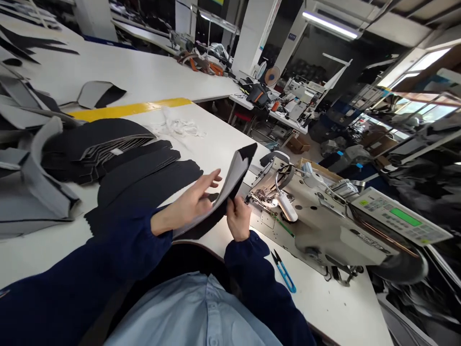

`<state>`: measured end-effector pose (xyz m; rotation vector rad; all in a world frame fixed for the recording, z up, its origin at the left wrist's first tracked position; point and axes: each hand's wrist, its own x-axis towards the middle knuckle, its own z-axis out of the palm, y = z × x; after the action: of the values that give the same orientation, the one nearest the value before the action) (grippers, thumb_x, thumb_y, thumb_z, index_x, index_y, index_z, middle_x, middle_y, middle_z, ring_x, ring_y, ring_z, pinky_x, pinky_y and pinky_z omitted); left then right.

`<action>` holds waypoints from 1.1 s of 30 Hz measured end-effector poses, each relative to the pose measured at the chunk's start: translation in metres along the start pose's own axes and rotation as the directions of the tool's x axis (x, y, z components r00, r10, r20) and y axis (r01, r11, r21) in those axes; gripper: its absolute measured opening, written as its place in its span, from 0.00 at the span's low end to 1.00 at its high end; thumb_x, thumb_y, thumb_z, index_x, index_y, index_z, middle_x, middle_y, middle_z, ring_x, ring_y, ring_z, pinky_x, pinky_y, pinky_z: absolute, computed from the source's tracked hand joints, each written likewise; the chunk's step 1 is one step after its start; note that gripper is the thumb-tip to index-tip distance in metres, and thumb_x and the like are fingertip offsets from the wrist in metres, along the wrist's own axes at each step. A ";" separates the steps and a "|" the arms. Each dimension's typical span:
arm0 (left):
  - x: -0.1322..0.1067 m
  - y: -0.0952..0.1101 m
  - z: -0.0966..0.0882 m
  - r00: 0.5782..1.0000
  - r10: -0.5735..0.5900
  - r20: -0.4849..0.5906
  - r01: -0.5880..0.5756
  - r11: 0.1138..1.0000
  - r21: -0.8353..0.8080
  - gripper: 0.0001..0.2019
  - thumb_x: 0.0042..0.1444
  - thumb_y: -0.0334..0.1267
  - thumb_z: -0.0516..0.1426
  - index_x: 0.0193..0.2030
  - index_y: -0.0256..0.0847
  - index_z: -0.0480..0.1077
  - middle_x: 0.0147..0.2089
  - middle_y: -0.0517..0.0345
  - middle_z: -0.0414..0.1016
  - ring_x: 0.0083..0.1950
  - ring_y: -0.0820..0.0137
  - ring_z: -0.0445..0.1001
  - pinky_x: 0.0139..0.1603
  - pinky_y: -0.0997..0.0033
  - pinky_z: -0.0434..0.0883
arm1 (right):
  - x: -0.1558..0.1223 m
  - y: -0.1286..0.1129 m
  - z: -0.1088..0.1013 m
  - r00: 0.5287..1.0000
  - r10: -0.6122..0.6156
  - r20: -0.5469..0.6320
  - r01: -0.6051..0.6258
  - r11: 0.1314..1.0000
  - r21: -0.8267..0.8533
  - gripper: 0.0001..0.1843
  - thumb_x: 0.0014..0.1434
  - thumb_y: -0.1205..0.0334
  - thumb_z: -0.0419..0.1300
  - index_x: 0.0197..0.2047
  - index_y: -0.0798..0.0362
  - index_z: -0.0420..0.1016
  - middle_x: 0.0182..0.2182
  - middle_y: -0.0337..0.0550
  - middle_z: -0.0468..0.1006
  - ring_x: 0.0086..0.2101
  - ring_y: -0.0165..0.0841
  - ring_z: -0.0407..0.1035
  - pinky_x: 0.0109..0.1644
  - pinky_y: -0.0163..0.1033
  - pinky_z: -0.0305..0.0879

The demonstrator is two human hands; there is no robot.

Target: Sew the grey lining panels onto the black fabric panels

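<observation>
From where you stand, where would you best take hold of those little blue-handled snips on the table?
By the blue handle loop of the snips, coming from above on the right hand side: they lie flat, with the dark blades pointing away toward the sewing machine.

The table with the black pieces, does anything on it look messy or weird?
Nothing looks broken or spilled. A small heap of white scraps lies loose near the yellow stripe, and blue snips lie close to the table edge. Both hands hold a fabric piece.
</observation>
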<state>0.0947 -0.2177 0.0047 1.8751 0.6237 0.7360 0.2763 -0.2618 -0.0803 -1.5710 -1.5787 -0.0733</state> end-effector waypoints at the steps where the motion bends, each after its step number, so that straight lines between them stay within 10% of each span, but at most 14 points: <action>1: -0.004 -0.008 0.005 0.999 0.010 0.041 -0.014 0.994 0.105 0.39 0.54 0.53 0.54 0.69 0.38 0.52 0.66 0.45 0.59 0.64 0.57 0.62 0.62 0.59 0.65 | -0.003 0.000 0.004 0.999 0.032 0.014 -0.032 0.999 -0.006 0.17 0.67 0.59 0.45 0.30 0.51 0.67 0.18 0.33 0.63 0.19 0.28 0.59 0.26 0.33 0.61; 7: -0.013 -0.053 0.008 0.941 -0.237 0.241 0.094 0.867 0.489 0.31 0.52 0.31 0.48 0.66 0.42 0.57 0.52 0.52 0.75 0.51 0.58 0.75 0.53 0.63 0.70 | -0.063 0.015 0.006 0.985 -0.026 0.173 0.060 0.980 -0.189 0.21 0.69 0.61 0.40 0.48 0.57 0.72 0.41 0.52 0.77 0.43 0.36 0.73 0.45 0.40 0.70; 13: 0.002 -0.066 -0.018 0.926 -0.199 0.321 0.031 0.887 0.461 0.38 0.49 0.32 0.50 0.70 0.39 0.50 0.47 0.56 0.78 0.47 0.61 0.77 0.47 0.72 0.70 | -0.145 0.051 -0.076 0.860 -0.120 0.497 0.353 0.842 -0.407 0.22 0.67 0.64 0.47 0.63 0.54 0.64 0.60 0.55 0.69 0.62 0.42 0.59 0.62 0.53 0.61; 17: 0.013 -0.057 -0.008 0.894 -0.158 0.418 -0.039 0.904 0.425 0.39 0.49 0.32 0.51 0.70 0.41 0.49 0.51 0.55 0.76 0.46 0.63 0.76 0.45 0.75 0.69 | -0.105 0.095 -0.104 0.974 -0.083 0.212 0.189 0.813 -0.551 0.24 0.68 0.61 0.45 0.65 0.61 0.58 0.60 0.62 0.66 0.61 0.45 0.59 0.61 0.53 0.63; 22: 0.023 -0.055 0.005 0.869 -0.274 0.411 0.007 0.839 0.544 0.42 0.51 0.35 0.52 0.72 0.33 0.42 0.38 0.52 0.78 0.34 0.64 0.75 0.33 0.74 0.67 | -0.054 0.134 -0.069 0.985 0.023 0.170 0.093 0.763 -0.639 0.27 0.68 0.56 0.43 0.59 0.71 0.61 0.54 0.74 0.68 0.60 0.58 0.57 0.57 0.63 0.61; 26: 0.019 -0.060 -0.003 0.876 -0.322 0.360 0.083 0.835 0.545 0.43 0.50 0.34 0.52 0.73 0.33 0.39 0.32 0.56 0.76 0.27 0.66 0.72 0.27 0.75 0.65 | -0.076 0.112 -0.053 0.938 0.011 0.347 0.219 0.756 -0.617 0.25 0.65 0.64 0.43 0.60 0.67 0.62 0.58 0.71 0.65 0.61 0.57 0.56 0.55 0.65 0.62; 30: 0.017 -0.057 -0.005 0.870 -0.312 0.382 0.086 0.858 0.506 0.42 0.50 0.33 0.53 0.72 0.35 0.42 0.36 0.55 0.77 0.31 0.66 0.74 0.30 0.75 0.66 | -0.080 0.052 -0.047 0.810 -0.264 0.524 0.495 0.787 -0.369 0.29 0.59 0.73 0.45 0.65 0.60 0.58 0.66 0.62 0.55 0.67 0.51 0.45 0.62 0.64 0.53; 33: 0.021 -0.050 0.000 0.845 -0.325 0.424 0.095 0.873 0.479 0.40 0.53 0.33 0.54 0.72 0.33 0.43 0.36 0.56 0.77 0.31 0.67 0.74 0.30 0.76 0.66 | -0.069 0.026 -0.032 0.723 -0.399 0.565 0.587 0.786 -0.196 0.24 0.56 0.73 0.49 0.56 0.57 0.68 0.60 0.58 0.67 0.64 0.49 0.53 0.65 0.64 0.49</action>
<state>0.1038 -0.1840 -0.0371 2.2454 0.6874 -0.0687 0.3017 -0.3291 -0.1155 -1.4428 -2.5129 -0.2976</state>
